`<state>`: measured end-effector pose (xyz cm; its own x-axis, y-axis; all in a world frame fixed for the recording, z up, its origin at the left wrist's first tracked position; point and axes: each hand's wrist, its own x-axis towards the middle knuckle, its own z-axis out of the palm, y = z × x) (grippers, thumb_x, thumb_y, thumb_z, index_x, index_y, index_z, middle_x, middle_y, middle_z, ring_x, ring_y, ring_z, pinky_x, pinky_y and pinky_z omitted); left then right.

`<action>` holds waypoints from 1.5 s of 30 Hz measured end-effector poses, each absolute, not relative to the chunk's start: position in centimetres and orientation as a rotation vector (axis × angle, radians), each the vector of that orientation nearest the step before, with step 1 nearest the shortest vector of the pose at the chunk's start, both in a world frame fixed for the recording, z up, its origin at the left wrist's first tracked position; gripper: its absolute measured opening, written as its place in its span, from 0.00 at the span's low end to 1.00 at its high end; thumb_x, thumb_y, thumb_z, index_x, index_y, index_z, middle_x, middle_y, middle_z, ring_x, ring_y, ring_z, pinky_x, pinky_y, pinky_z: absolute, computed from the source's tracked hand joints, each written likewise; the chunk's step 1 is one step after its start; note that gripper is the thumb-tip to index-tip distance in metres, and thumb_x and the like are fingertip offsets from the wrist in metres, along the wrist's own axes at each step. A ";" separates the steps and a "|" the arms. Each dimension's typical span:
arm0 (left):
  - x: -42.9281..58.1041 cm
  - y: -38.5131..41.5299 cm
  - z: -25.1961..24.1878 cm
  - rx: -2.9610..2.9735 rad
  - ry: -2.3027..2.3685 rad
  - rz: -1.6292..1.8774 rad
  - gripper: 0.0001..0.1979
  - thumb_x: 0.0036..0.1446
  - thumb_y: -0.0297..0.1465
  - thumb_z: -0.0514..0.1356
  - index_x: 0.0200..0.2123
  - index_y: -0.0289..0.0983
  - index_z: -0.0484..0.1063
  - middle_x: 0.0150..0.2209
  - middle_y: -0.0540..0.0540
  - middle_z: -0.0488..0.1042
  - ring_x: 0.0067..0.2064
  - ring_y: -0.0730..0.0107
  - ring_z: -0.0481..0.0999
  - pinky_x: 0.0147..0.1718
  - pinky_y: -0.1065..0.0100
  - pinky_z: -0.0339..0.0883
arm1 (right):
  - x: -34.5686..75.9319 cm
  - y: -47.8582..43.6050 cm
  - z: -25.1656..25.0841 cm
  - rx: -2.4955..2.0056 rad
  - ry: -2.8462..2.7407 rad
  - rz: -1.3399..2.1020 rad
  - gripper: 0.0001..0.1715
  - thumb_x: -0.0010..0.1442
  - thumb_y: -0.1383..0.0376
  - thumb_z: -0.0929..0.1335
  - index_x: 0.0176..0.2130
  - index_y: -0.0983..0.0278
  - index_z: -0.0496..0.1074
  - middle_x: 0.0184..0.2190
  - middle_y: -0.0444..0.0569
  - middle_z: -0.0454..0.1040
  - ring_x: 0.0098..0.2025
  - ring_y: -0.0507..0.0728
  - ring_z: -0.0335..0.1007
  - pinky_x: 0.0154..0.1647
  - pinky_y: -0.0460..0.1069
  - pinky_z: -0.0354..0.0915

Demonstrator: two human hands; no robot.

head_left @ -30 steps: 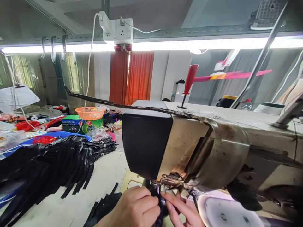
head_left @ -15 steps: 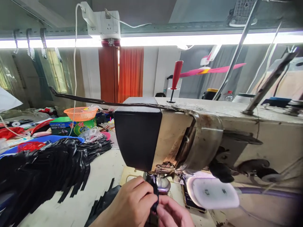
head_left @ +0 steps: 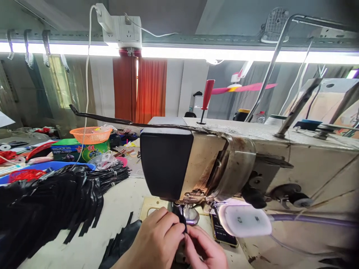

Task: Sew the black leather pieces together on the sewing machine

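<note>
My left hand [head_left: 157, 241] and my right hand [head_left: 206, 249] meet under the head of a worn sewing machine [head_left: 224, 164], at the bottom middle of the head view. The fingers of both hands are pinched together on a narrow black strip [head_left: 183, 223] just below the presser foot [head_left: 190, 216]. The strip runs down between the two hands and most of it is hidden by them. A fringed piece of black material [head_left: 120, 243] lies on the table beside my left wrist.
A big heap of black strips [head_left: 47, 201] fills the left of the white table [head_left: 117, 209]. Behind it stand an orange basket [head_left: 90, 134], a green box [head_left: 75, 149] and a blue tray [head_left: 42, 168]. A lit white lamp [head_left: 244, 220] hangs under the machine arm; a red-handled screwdriver [head_left: 206, 98] stands on top.
The camera has swung right and down a little. My right hand's fingers have curled in from stretched out to a pinch against my left hand at the black strip.
</note>
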<state>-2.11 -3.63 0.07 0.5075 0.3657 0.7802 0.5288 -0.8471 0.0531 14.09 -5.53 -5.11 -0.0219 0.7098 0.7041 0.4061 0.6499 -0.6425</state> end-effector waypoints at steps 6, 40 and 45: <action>-1.7 -3.6 -0.2 -2.483 -0.791 -1.294 0.09 0.60 0.23 0.53 0.31 0.34 0.72 0.28 0.46 0.71 0.30 0.65 0.64 0.28 0.65 0.59 | 15.1 -5.5 -4.4 -0.868 -1.852 0.105 0.20 0.58 0.76 0.66 0.49 0.63 0.72 0.38 0.52 0.80 0.36 0.53 0.78 0.40 0.43 0.73; -1.9 -2.1 -0.7 -2.283 -0.695 -1.146 0.11 0.59 0.24 0.54 0.23 0.37 0.65 0.22 0.50 0.66 0.26 0.67 0.61 0.27 0.63 0.45 | 18.1 -3.0 1.4 -0.728 -2.433 0.161 0.15 0.64 0.74 0.63 0.47 0.61 0.70 0.38 0.50 0.75 0.38 0.53 0.74 0.39 0.45 0.71; -2.5 -2.5 0.2 -2.382 -0.734 -1.119 0.10 0.60 0.24 0.53 0.26 0.36 0.66 0.24 0.50 0.69 0.28 0.68 0.64 0.27 0.63 0.50 | 17.8 -3.3 0.8 -0.730 -2.377 0.038 0.16 0.61 0.77 0.64 0.46 0.62 0.70 0.36 0.49 0.76 0.38 0.53 0.75 0.41 0.44 0.72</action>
<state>-2.47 -2.54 0.20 0.5401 0.2859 0.7916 0.6121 -0.7789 -0.1364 17.83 -3.29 0.80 -0.6388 0.5125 0.5738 0.4941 0.8450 -0.2046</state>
